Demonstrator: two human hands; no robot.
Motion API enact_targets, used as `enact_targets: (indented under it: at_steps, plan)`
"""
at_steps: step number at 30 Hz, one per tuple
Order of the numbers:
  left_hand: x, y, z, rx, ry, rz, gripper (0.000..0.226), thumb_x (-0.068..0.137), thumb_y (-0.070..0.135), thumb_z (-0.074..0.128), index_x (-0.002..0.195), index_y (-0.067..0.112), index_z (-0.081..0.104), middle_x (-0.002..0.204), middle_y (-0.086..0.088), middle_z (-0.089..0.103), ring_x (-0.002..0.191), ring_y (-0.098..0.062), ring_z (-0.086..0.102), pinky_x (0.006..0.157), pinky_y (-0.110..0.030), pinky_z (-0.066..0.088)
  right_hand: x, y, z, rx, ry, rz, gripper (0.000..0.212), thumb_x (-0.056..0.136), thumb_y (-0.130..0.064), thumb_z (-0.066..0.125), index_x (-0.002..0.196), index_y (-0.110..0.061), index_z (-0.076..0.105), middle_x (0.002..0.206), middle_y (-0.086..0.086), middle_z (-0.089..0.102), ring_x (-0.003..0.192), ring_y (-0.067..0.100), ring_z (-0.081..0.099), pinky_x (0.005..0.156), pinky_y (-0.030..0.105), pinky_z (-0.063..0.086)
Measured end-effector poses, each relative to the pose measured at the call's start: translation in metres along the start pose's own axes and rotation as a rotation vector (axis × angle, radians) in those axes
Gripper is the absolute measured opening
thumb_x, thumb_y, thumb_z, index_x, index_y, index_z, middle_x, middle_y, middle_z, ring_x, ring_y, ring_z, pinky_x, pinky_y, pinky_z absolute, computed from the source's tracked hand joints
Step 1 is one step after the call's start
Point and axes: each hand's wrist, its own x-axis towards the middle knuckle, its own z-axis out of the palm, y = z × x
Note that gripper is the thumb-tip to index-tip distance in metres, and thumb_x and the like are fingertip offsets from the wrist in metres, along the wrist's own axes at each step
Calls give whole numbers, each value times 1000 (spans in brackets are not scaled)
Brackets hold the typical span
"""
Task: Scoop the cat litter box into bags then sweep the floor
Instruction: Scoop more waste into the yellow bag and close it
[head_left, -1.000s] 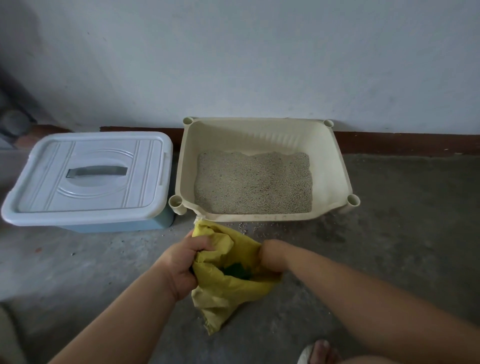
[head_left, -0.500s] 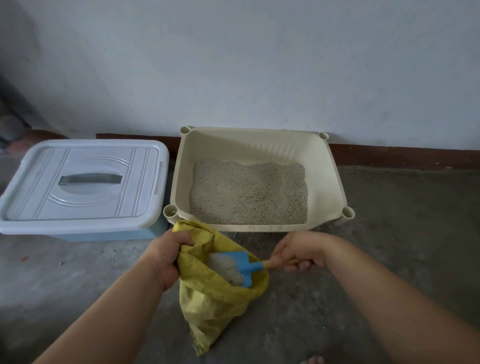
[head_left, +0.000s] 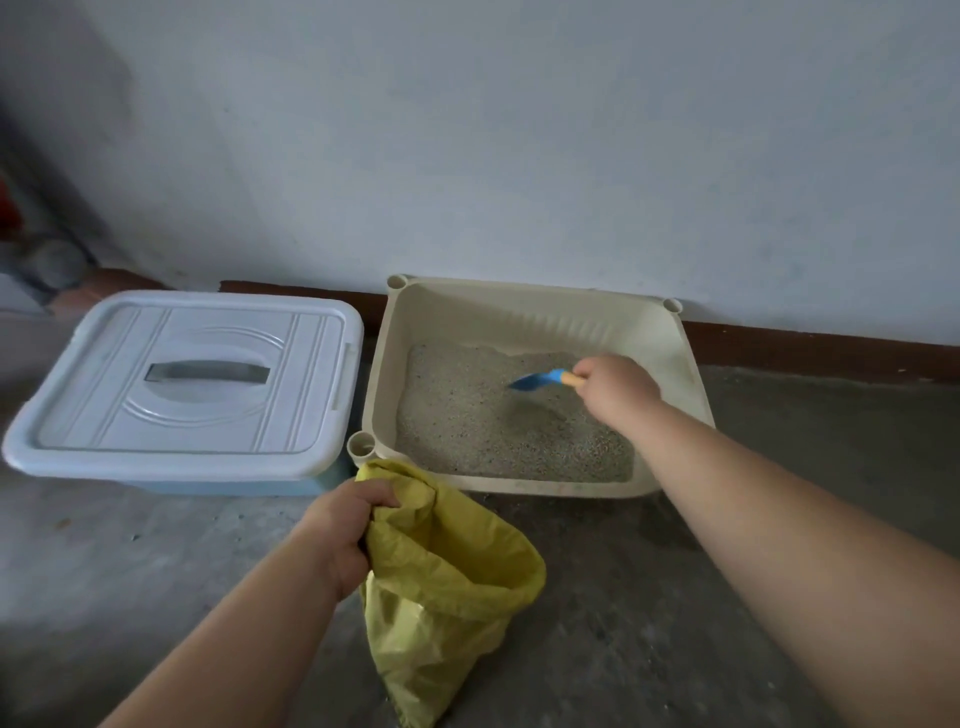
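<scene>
A cream litter box (head_left: 384, 364) stands on the floor against the wall, holding grey litter (head_left: 467, 415). My right hand (head_left: 613, 389) reaches over the box and grips the handle of a small blue scoop (head_left: 540, 380), whose blade points left, low over the litter. In front of the box stands a yellow bag (head_left: 447, 592) with its mouth open. My left hand (head_left: 343, 530) grips the bag's left rim.
A pale blue storage bin with a white lid (head_left: 192, 384) sits directly left of the litter box. A dark red skirting strip (head_left: 810, 348) runs along the wall. Loose litter grains lie on the grey concrete floor (head_left: 597, 571) in front of the box.
My right hand drew the scoop out of the bag and carried it up and right into the litter box. My left hand kept its grip on the bag's rim.
</scene>
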Motion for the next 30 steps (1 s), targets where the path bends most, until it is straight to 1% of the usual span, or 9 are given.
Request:
enact_targets:
  at_steps: [3, 6, 9, 12, 15, 19, 23, 27, 30]
  plan:
    - [4, 0, 3, 12, -19, 8, 31, 80, -7, 52, 108, 4, 60, 89, -20, 61, 74, -35, 59, 61, -41, 55, 16, -39, 14, 48, 101, -229, 29, 92, -9, 46, 108, -25, 64, 92, 2, 60, 78, 25, 58, 60, 30, 44]
    - [8, 3, 7, 16, -7, 23, 27, 79, -8, 51, 101, 6, 61, 88, -20, 60, 74, -34, 58, 65, -43, 54, 29, -73, 26, 40, 67, -374, 35, 92, -6, 47, 117, -25, 63, 105, 5, 57, 91, 28, 57, 78, 38, 49]
    - [10, 4, 12, 11, -5, 23, 25, 79, -9, 50, 96, 6, 61, 84, -19, 59, 71, -33, 58, 66, -43, 54, 37, -78, 30, -85, 3, -426, 39, 95, -9, 44, 120, -32, 63, 98, 2, 56, 86, 23, 55, 71, 34, 47]
    - [13, 1, 15, 10, -15, 18, 26, 77, -9, 51, 98, 5, 60, 82, -19, 60, 71, -34, 59, 68, -44, 54, 43, -47, 21, -146, -19, -379, 35, 97, -18, 45, 120, -37, 63, 92, -7, 55, 80, 16, 53, 61, 25, 40]
    - [12, -1, 16, 3, -31, 23, 24, 79, -9, 50, 92, 7, 61, 80, -17, 61, 71, -33, 58, 72, -45, 53, 50, 2, -2, -254, 7, -260, 33, 97, -23, 44, 119, -39, 64, 116, -2, 61, 99, 23, 57, 81, 30, 47]
    - [10, 0, 16, 5, -36, 30, 24, 80, -10, 50, 89, 10, 61, 80, -16, 60, 71, -32, 57, 70, -42, 52, 59, 49, -38, -623, -43, -124, 25, 94, -37, 48, 108, -42, 68, 113, -6, 62, 111, 21, 53, 102, 33, 37]
    - [9, 2, 15, 5, -32, 27, 26, 79, -10, 51, 93, 8, 62, 82, -17, 60, 71, -32, 57, 69, -42, 52, 65, 37, -43, -828, -84, 16, 28, 89, -31, 56, 115, -27, 66, 121, -3, 61, 117, 20, 53, 99, 32, 36]
    - [9, 3, 11, 3, -35, 20, 30, 79, -10, 51, 100, 9, 61, 86, -17, 60, 73, -32, 58, 64, -40, 54, 66, -17, -21, -827, -27, -129, 20, 90, -27, 56, 101, -16, 69, 100, 1, 65, 99, 21, 58, 99, 36, 39]
    - [9, 5, 7, 3, -24, 19, 27, 80, -9, 51, 97, 9, 62, 83, -16, 60, 71, -31, 58, 62, -38, 52, 71, -65, -7, -722, 84, -297, 22, 92, -29, 53, 102, -20, 71, 102, 0, 67, 100, 22, 59, 97, 34, 36]
